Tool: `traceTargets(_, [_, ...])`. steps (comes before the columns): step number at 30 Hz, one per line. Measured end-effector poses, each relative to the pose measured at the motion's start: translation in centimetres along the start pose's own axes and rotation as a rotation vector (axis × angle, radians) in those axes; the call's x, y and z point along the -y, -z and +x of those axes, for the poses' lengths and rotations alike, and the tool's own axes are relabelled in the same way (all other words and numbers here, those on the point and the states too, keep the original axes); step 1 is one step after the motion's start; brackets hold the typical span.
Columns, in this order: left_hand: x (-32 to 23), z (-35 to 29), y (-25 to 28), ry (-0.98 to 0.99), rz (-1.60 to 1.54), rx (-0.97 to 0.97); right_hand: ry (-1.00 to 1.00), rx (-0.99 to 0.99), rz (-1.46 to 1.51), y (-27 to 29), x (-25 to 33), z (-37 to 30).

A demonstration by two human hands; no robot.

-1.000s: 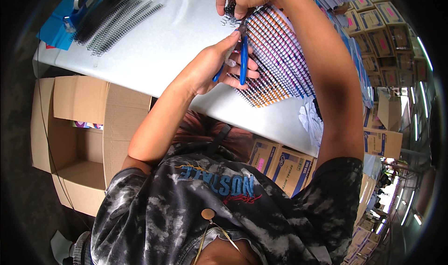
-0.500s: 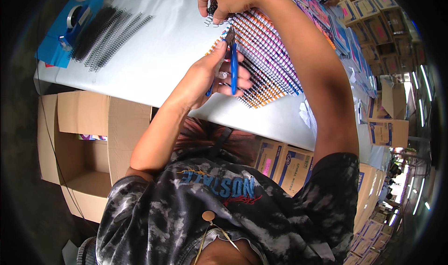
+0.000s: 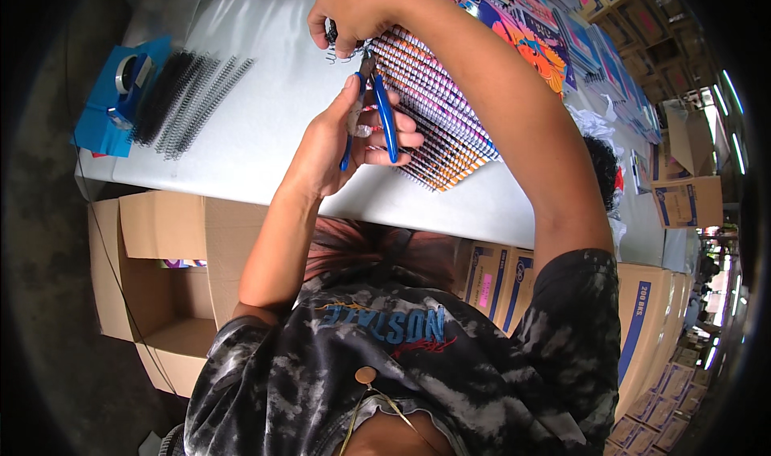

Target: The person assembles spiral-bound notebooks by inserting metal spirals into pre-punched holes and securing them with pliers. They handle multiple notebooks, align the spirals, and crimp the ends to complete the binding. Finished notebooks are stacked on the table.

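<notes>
My left hand point(image 3: 337, 135) holds a pair of blue-handled pliers point(image 3: 386, 123), handles spread apart and fingers partly stretched behind them. The pliers' dark jaws meet the upper left corner of a stack of spiral notebooks point(image 3: 430, 107), whose bound edges lie in close rows. Just beyond the jaws, my right hand point(image 3: 353, 14) is bent over the far end of the stack, closed on a dark wire coil point(image 3: 331, 32). Loose wire loops stick out below its fingers, close to the stack's corner. The exact grip is partly hidden by the fingers.
Loose black binding coils point(image 3: 189, 103) lie on the white table point(image 3: 249, 143) at left, beside a tape dispenser point(image 3: 128, 87) on a blue sheet point(image 3: 100, 119). Colourful notebooks point(image 3: 522, 34) are piled at far right. An open carton point(image 3: 165, 223) stands below the table's near edge.
Both hands, the pliers and the notebook stack sit slightly farther left in view, as the whole view has shifted. An orange-figured cover now shows beyond my right arm. Both grips stay the same.
</notes>
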State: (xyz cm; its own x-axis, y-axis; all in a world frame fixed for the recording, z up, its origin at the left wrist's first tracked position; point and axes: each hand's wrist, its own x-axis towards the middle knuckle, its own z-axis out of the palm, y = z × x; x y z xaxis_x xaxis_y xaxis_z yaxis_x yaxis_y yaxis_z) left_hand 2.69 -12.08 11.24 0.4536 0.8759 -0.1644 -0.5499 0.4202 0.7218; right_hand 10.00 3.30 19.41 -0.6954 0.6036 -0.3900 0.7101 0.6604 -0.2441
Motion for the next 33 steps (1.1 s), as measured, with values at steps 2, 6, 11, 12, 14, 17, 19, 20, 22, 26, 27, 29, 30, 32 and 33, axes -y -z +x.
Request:
traceTargets(2, [-0.4,0.3,-0.5,-0.004,-0.019,-0.023,-0.022,-0.022,0.000,0.4,0.6,-1.2])
traceTargets(6, [-0.2,0.1,0.6,-0.020,0.063,0.038,-0.003,-0.074,0.029,0.3,1.3,-2.6])
traceTargets(11, [-0.1,0.0,0.0,-0.030,0.097,-0.006,0.020,-0.074,0.035,0.0,0.9,-2.0])
traceTargets(12, [-0.1,0.0,0.1,-0.025,0.073,0.014,0.017,-0.072,0.032,-0.1,0.9,-2.0])
traceTargets(14, [-0.2,0.1,0.5,-0.018,0.047,0.054,0.015,-0.069,0.030,-0.1,0.8,-2.0])
traceTargets(17, [-0.4,0.2,-0.3,-0.017,0.039,-0.032,0.007,-0.058,0.041,0.0,0.9,-1.9])
traceTargets(19, [-0.2,0.5,0.7,-0.037,0.087,0.010,-0.005,-0.036,0.060,0.1,0.8,-1.7])
traceTargets(20, [-0.1,0.6,1.0,-0.048,0.107,0.029,0.002,-0.040,0.041,0.1,0.8,-1.8])
traceTargets(22, [0.1,0.1,1.0,-0.030,0.073,0.026,0.017,-0.049,0.004,0.0,1.0,-1.8])
traceTargets(26, [-0.2,-1.1,0.2,-0.017,0.139,-0.001,0.006,-0.059,0.003,-0.2,0.8,-1.5])
traceTargets(27, [-0.4,-1.3,-0.1,-0.015,0.166,-0.011,0.012,-0.066,0.000,-0.3,0.8,-1.4])
traceTargets(29, [-0.9,-0.5,-0.4,0.005,0.062,0.045,0.020,-0.070,0.007,-0.3,0.6,-1.3])
traceTargets(30, [-1.1,-0.2,-0.4,0.002,0.047,0.043,0.022,-0.069,0.019,-0.2,0.5,-1.4])
traceTargets(32, [-1.3,-0.1,-0.6,0.009,0.047,0.024,0.030,-0.076,0.028,-0.2,0.4,-1.3])
traceTargets(33, [-0.9,0.2,0.4,0.015,-0.089,0.185,0.037,-0.087,0.025,-0.2,0.4,-1.3])
